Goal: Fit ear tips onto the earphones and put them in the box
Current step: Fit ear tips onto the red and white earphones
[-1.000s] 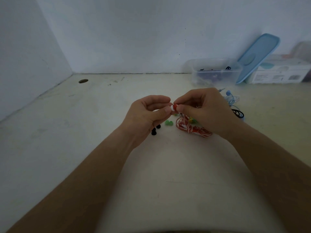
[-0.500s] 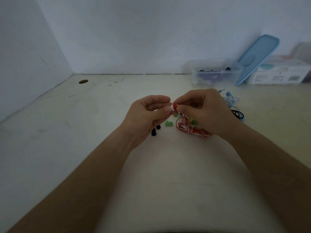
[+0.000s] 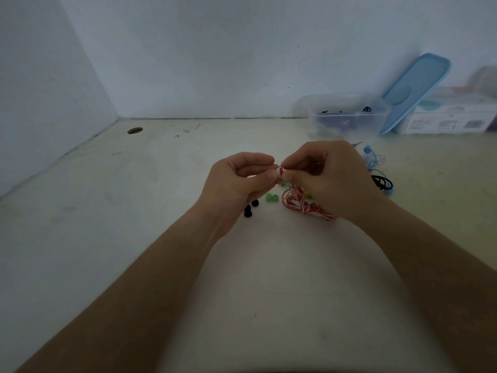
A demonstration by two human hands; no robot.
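Observation:
My right hand (image 3: 330,176) pinches a red earbud (image 3: 281,171) above the table. Its red-and-white striped cable (image 3: 304,207) lies coiled below that hand. Touching the bud from the left, my left hand (image 3: 239,179) pinches a small white ear tip (image 3: 277,174) between thumb and forefinger. Loose ear tips lie on the table under the hands: two black ones (image 3: 250,208), green ones (image 3: 271,197) and a yellow one (image 3: 306,195). A clear plastic box (image 3: 347,117) stands open at the back right with earphones inside.
A blue lid (image 3: 414,90) leans against the box and a white carton (image 3: 454,117) beside it. Blue earphones (image 3: 372,158) and black earphones (image 3: 382,183) lie right of my right hand. A round hole (image 3: 135,130) is in the table at the back left.
Both hands stay in the same place, fingertips still pressed together at the earbud. Only small finger movements show.

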